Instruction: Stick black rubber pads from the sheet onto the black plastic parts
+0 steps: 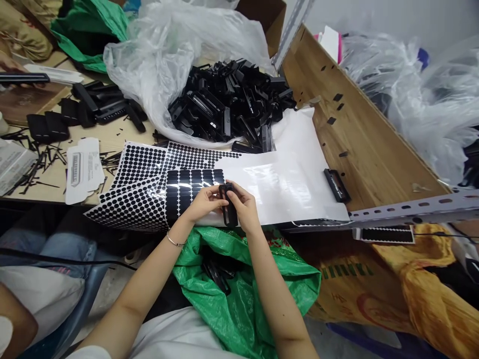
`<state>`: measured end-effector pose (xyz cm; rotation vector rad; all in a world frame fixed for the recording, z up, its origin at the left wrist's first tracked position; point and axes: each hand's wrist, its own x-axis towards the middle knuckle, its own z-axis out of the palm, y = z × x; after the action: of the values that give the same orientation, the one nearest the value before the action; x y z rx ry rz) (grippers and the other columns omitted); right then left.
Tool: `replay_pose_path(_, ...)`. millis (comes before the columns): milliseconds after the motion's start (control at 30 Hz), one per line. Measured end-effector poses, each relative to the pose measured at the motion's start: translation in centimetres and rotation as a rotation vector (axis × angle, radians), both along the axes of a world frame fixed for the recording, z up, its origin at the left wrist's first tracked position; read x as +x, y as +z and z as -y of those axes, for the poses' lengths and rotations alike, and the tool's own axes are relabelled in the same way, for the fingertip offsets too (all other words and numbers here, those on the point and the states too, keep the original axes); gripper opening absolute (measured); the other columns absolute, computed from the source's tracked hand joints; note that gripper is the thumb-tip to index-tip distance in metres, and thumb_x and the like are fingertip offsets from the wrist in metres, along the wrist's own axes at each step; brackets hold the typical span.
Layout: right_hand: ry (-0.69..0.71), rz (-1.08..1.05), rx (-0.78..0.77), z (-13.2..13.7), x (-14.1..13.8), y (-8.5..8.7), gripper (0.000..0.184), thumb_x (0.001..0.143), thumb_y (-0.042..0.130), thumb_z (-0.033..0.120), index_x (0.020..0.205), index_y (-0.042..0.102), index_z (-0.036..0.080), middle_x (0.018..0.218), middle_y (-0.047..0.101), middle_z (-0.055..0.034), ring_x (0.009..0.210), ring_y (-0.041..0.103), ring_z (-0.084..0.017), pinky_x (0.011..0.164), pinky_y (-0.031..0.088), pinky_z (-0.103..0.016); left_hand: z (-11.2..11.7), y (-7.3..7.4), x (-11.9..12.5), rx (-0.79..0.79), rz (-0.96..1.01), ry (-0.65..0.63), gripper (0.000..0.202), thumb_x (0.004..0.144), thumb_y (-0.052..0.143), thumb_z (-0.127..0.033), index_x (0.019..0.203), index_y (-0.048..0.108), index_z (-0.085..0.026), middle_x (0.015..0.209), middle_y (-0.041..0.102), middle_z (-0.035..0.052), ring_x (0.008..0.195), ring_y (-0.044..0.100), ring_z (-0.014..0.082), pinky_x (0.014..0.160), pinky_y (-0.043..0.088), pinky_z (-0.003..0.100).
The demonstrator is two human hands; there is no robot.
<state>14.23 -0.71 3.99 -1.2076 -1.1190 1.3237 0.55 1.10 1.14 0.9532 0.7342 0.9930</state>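
Both hands meet at the table's front edge around one black plastic part (230, 214), long and narrow with a slot in it. My left hand (204, 203) pinches its left side between thumb and fingers. On the other side my right hand (244, 205) grips it, thumb pressed near the top end. Beside my left hand lies a sheet of black strip stickers (179, 192), curled over sheets of round black dot stickers (144, 164). White backing paper (292, 184) spreads to the right. Below my hands, a green woven bag (239, 299) hangs open with similar black parts inside.
A heap of black plastic parts (228, 104) lies in a clear plastic bag (149, 65) behind the stickers. A wooden board (359, 114) bounds the right, with one black part (337, 185) against it. At the far left, another person's hand (11, 65) holds a black bar.
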Motion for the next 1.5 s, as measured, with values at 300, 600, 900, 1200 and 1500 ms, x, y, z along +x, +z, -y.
replay_pose_path(300, 0.073, 0.083, 0.014, 5.7, 5.3, 3.5, 0.047, 0.077, 0.075, 0.034, 0.122, 0.062, 0.036, 0.119, 0.070, -0.0035, 0.100, 0.071, -0.026, 0.089, 0.058, -0.046, -0.2, 0.8, 0.9, -0.081, 0.071, 0.110, 0.043, 0.068, 0.077, -0.047, 0.093, 0.064, -0.014, 0.088, 0.066, 0.0053, 0.072, 0.068, 0.0151, 0.059, 0.060, 0.026)
replay_pose_path(600, 0.550, 0.601, 0.006, 9.5, 5.6, 4.7, 0.047, 0.066, 0.081, 0.033, 0.110, 0.070, 0.044, 0.105, 0.075, -0.0014, 0.096, 0.070, -0.032, 0.085, 0.059, -0.046, -0.4, 0.9, 0.9, -0.076, 0.115, 0.081, 0.040, 0.072, 0.075, -0.047, 0.091, 0.060, -0.015, 0.084, 0.062, 0.0029, 0.073, 0.066, 0.0136, 0.063, 0.060, 0.027)
replay_pose_path(900, -0.066, 1.070, 0.385, -12.8, 4.3, 1.9, 0.034, 0.087, 0.049, 0.016, 0.118, 0.064, 0.019, 0.122, 0.067, -0.0120, 0.116, 0.056, -0.029, 0.100, 0.043, -0.047, -0.5, 0.9, 0.9, -0.054, 0.120, 0.108, 0.040, 0.072, 0.074, -0.048, 0.090, 0.060, -0.015, 0.085, 0.062, 0.0030, 0.074, 0.064, 0.0125, 0.065, 0.059, 0.028)
replay_pose_path(1200, -0.097, 1.271, 0.282, -17.4, 3.3, 1.6, 0.025, 0.088, 0.049, 0.012, 0.109, 0.064, 0.012, 0.115, 0.067, -0.0205, 0.111, 0.058, -0.033, 0.098, 0.041, -0.047, -0.7, 0.3, 0.9, -0.029, 0.126, 0.160, 0.038, 0.073, 0.073, -0.046, 0.093, 0.060, -0.016, 0.090, 0.062, 0.0041, 0.078, 0.063, 0.0139, 0.068, 0.057, 0.030)
replay_pose_path(1500, 0.087, 0.123, 0.281, -6.9, 2.3, 1.9, 0.032, 0.077, 0.069, 0.049, 0.096, 0.066, 0.024, 0.087, 0.069, -0.0006, 0.084, 0.065, -0.018, 0.081, 0.054, -0.035, -0.9, -0.2, 1.1, 0.009, 0.224, 0.297, 0.047, 0.073, 0.075, -0.041, 0.115, 0.060, -0.025, 0.131, 0.057, 0.0070, 0.124, 0.051, 0.0230, 0.100, 0.044, 0.034)
